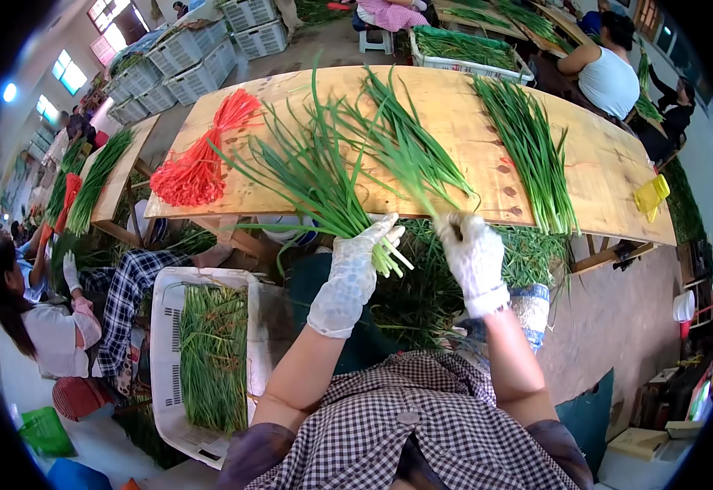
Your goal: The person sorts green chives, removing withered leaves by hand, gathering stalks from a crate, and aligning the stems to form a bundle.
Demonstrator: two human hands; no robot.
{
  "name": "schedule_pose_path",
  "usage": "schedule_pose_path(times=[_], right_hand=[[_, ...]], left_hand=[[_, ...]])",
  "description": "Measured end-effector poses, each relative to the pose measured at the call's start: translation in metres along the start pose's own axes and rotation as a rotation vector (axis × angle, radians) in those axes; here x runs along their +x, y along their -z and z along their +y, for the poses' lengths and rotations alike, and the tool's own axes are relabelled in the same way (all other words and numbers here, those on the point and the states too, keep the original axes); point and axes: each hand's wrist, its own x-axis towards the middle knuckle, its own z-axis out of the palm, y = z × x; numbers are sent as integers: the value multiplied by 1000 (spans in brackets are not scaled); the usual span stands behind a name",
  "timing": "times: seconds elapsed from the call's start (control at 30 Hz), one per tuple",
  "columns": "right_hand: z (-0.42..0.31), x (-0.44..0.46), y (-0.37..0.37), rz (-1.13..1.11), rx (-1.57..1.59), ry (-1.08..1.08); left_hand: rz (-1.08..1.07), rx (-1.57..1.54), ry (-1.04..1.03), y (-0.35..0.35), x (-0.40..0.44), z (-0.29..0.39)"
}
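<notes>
Closing around one bunch of leaves (pixel 315 175), the gloved left hand (pixel 350 282) grips it low, at the near edge of the wooden table (pixel 291 88). The bunch is long and green, its leaves fanning loosely over the boards, its pale stem ends poking out beside the fingers. The gloved right hand (pixel 472 260) is pinched narrow, seemingly on a few blurred leaves (pixel 422 184). One white crate (pixel 162 359) of greens stands on the floor to the left. On the table lie one red bundle of strips (pixel 193 171), one loose pile (pixel 412 135) and, farther right, one neat pile (pixel 528 151) with its stems toward the near edge; one yellow object (pixel 652 197) sits by the right end. Beyond are one low tub (pixel 464 67) of greens and several stacked crates (pixel 178 59).
</notes>
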Motion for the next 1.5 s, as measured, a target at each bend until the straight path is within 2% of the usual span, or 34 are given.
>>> schedule_pose_path(times=[0.07,0.1,0.2,0.23,0.3,0.4,0.43,0.57,0.67,0.9,0.97,1.07,1.13,1.2,1.27,1.3,1.33,1.4,1.43,1.5], right_hand=[[-3,-27,-1,-69,358,8],[1,-37,-10,-46,432,37],[16,-43,-27,-299,827,-167],[19,-42,-27,-294,828,-174],[20,-38,-24,-488,1047,-283],[22,-37,-24,-578,1106,-313],[24,-38,-29,-568,1257,-356],[17,-30,-32,-630,1236,-419],[20,-27,-40,-660,1270,-420],[36,-30,-54,-684,1557,-512],[35,-29,-51,-665,1531,-544],[25,-31,-39,-675,1504,-583],[12,-34,-33,-590,1252,-340],[6,-37,-40,-389,1160,-295],[10,-40,-55,-24,746,1],[-1,-40,-47,67,610,44],[0,-39,-48,67,612,45],[6,-38,-50,61,457,181],[4,-38,-45,68,401,207],[8,-41,-46,19,389,205]], left_hand=[[-90,-74,-48,4,3,-6],[-54,-25,-66,1,-2,-6],[-14,-49,-76,3,-1,-12],[-20,-76,-54,4,-1,-11],[-25,-25,-38,6,-1,-11],[-40,-19,-49,8,-2,-15],[-35,55,-86,8,-5,-14],[24,229,-178,6,-6,-19],[-6,160,-89,2,-12,-11],[64,159,-103,3,-17,-5],[96,246,-95,6,-16,-4],[90,216,-86,10,-14,-6],[63,189,-94,15,-10,-12],[36,162,-109,15,-9,-14],[25,268,-58,14,-9,-13],[13,257,-38,12,-11,-12],[14,259,-40,14,-12,-12],[-71,131,-38,21,-8,-15],[-168,109,27,27,-3,-12],[-117,184,-2,23,-4,-14]])
